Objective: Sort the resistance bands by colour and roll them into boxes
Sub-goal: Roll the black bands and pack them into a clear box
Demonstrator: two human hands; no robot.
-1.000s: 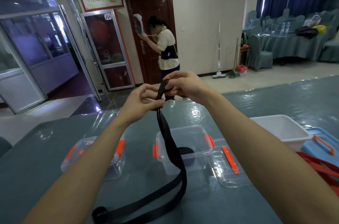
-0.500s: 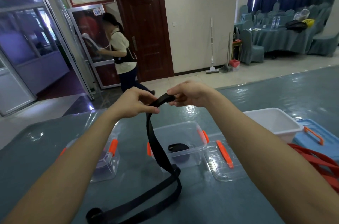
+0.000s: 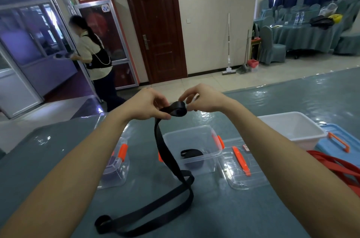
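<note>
Pinched between left grip (image 3: 153, 108) and right grip (image 3: 203, 99) above the clear box (image 3: 196, 134): black resistance band (image 3: 176, 111), soft, limp, likely to uncoil unless held at the roll.

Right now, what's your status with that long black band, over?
Left hand and right hand pinch the flat black resistance band, a roll started. Its tail hangs, looped on the teal table. Clear plastic box behind holds one rolled black band.
</note>
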